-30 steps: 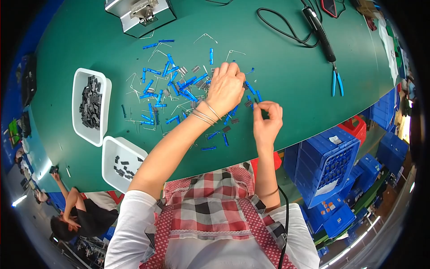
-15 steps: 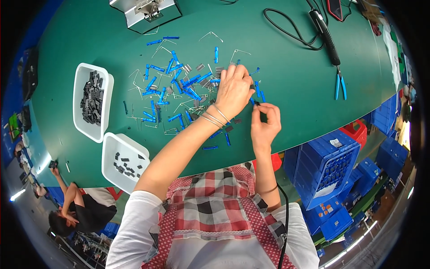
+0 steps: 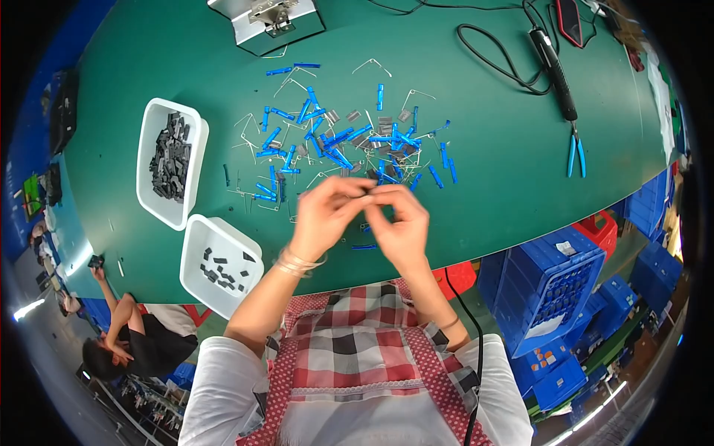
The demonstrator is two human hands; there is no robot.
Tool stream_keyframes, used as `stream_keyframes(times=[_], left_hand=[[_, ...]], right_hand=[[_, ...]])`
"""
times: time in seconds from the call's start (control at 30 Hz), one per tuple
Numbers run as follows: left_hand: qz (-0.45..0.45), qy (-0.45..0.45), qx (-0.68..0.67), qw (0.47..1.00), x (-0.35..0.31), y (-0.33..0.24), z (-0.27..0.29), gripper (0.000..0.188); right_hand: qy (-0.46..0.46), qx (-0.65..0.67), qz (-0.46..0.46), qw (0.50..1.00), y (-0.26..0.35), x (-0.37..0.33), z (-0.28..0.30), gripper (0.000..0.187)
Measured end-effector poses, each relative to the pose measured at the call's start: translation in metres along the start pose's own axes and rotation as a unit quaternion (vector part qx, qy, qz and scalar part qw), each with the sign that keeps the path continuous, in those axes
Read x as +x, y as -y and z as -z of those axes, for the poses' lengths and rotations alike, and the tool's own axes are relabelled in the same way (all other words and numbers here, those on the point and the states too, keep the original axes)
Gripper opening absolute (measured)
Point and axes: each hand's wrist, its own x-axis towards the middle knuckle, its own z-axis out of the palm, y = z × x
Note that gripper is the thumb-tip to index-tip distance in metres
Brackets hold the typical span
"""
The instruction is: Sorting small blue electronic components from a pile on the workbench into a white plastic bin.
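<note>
My left hand and my right hand meet fingertip to fingertip just in front of the scattered parts. Pinched between them is a small black part, mostly hidden by the fingers and slightly blurred. Beyond the hands lies a loose spread of blue plastic pieces, bent thin wire springs and small grey pieces. One blue piece rests close to my right wrist, on the near side of the spread.
On the left stand a white tub of black pieces and a second white tub with fewer. A metal fixture is at the back. A corded black tool with blue-handled tips lies right. Blue crates stand beside the table.
Both hands have drawn back from the parts pile toward me and come together. My left hand has left the pile's right side. The whole view has shifted slightly.
</note>
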Motion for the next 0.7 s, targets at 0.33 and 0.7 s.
stream_keyframes(times=[0.33,0.7], left_hand=[[0.089,-0.221,0.506,0.829,-0.156,-0.078,0.179,0.028],[-0.169,-0.058,0.493,0.851,0.004,-0.058,0.082,0.016]], right_hand=[[-0.091,-0.419,0.076,0.900,-0.024,0.112,0.017,0.027],[0.013,-0.277,-0.076,0.958,-0.016,0.117,0.013,0.023]])
